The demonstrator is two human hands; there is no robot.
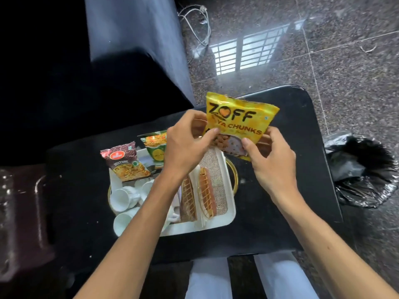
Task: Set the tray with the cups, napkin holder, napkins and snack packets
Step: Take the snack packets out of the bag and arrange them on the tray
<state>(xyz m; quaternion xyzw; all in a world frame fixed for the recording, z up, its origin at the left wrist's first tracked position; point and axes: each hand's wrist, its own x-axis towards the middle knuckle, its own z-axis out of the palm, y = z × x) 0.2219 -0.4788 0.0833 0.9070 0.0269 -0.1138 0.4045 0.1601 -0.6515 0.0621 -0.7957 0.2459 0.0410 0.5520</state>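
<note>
I hold a yellow snack packet (238,119) up above the far end of the white tray (224,221). My left hand (185,145) pinches its lower left edge and my right hand (272,160) grips its lower right corner. On the tray lie a maroon snack packet (124,162) and a green snack packet (156,151) at the far left. White cups (124,197) sit at the near left. A gold wire napkin holder (206,197) with white napkins (194,180) stands in the middle, partly behind my left forearm.
The tray rests on a small black table (302,147). A bin with a black liner (364,169) stands on the floor to the right. A dark chair (21,212) is at the left, and a white cable (200,24) lies on the granite floor beyond.
</note>
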